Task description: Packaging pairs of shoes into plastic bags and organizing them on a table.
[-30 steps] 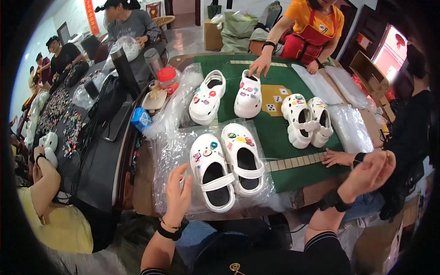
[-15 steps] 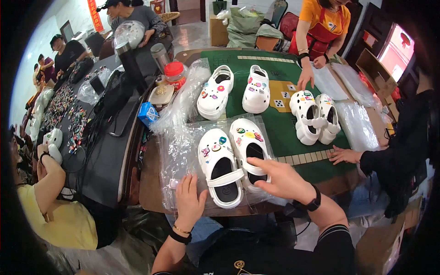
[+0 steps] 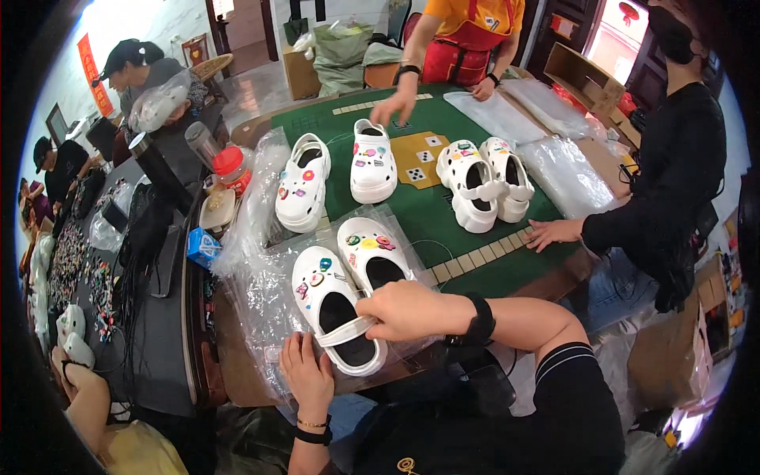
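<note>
A pair of white clogs with colourful charms lies on a clear plastic bag (image 3: 265, 313) at the near side of the table. My right hand (image 3: 416, 309) reaches over the right clog (image 3: 368, 247), fingers closed on the heel strap (image 3: 342, 332) of the left clog (image 3: 310, 275). Part of the right clog's heel is hidden behind that hand. My left hand (image 3: 307, 372) lies beside the left clog's heel, fingers stretched out on the bag at the table edge.
More white clogs (image 3: 374, 170) stand on the green table mat (image 3: 412, 226). Across the table, a person in a red apron (image 3: 455, 59) reaches toward one. At right, another person's hand (image 3: 550, 233) rests near clear bags (image 3: 566, 178). A red-lidded jar (image 3: 231, 168) stands left.
My right hand has moved from above the right clog to the left clog's strap and closed on it. The co-worker's hand across the table has moved from the far-right clogs to another clog.
</note>
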`<state>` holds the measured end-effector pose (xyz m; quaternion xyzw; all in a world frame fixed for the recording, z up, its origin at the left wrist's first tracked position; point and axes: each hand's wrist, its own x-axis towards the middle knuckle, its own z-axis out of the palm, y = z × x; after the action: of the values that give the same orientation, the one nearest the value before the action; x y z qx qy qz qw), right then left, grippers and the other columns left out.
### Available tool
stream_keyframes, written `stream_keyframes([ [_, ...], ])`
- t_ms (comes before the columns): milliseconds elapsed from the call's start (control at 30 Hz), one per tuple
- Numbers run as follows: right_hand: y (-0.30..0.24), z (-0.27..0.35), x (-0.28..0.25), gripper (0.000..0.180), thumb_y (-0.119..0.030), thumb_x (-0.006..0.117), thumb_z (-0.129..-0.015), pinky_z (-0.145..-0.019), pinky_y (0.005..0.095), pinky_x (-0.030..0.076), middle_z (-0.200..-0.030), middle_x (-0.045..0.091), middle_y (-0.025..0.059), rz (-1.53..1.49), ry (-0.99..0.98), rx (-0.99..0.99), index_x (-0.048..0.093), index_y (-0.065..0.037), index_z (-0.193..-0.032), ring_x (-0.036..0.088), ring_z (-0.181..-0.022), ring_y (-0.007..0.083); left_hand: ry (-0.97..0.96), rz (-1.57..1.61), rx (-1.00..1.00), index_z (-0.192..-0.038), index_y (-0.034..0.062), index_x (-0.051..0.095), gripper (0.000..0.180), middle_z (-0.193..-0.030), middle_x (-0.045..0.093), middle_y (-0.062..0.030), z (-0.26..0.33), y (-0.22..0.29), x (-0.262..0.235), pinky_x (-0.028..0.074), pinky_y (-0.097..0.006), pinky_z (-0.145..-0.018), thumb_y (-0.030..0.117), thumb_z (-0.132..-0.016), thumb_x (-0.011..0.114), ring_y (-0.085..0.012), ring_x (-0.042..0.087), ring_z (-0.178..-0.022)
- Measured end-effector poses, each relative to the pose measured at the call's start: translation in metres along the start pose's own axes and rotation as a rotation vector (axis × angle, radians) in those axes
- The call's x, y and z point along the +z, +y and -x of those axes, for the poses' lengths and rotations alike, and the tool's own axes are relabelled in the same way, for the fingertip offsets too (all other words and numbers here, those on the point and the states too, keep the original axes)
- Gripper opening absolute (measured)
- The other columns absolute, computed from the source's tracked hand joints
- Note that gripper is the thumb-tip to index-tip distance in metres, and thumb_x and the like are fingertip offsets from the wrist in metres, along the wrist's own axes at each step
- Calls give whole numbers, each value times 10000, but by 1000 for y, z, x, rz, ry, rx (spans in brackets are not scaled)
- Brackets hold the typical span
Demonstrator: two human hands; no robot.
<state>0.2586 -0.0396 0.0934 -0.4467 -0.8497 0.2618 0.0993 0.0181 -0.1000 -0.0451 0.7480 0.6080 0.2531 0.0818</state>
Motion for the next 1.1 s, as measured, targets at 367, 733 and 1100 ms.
stream_keyframes([
  [367, 6, 31, -110, 199, -164, 723, -726, -645, 373, 497, -779, 655, 199, -108, 521, 73, 655, -34, -860, 662, -732, 331, 30, -30, 18, -1306, 30, 511, 484, -1376, 457, -196, 4, -5, 6, 240, -526, -1110, 278, -899, 596, -393, 379, -1309],
  [733, 110, 111, -231, 172, -60, 716, -777, -681, 298, 473, -740, 616, 99, 174, 892, 183, 629, -14, -918, 608, -728, 138, -14, -38, 8, -1325, 18, 490, 501, -1401, 428, -194, 3, -4, 2, 247, -515, -1105, 240, -891, 604, -387, 353, -1323],
  [1100, 287, 207, -199, 166, -160, 585, -854, -730, 516, 492, -954, 636, 189, 835, 1198, 849, 621, -61, -982, 613, -877, 412, -31, -33, -20, -1310, 9, 495, 526, -1393, 430, -202, 0, 0, 4, 240, -523, -1113, 233, -855, 635, -400, 346, -1326],
])
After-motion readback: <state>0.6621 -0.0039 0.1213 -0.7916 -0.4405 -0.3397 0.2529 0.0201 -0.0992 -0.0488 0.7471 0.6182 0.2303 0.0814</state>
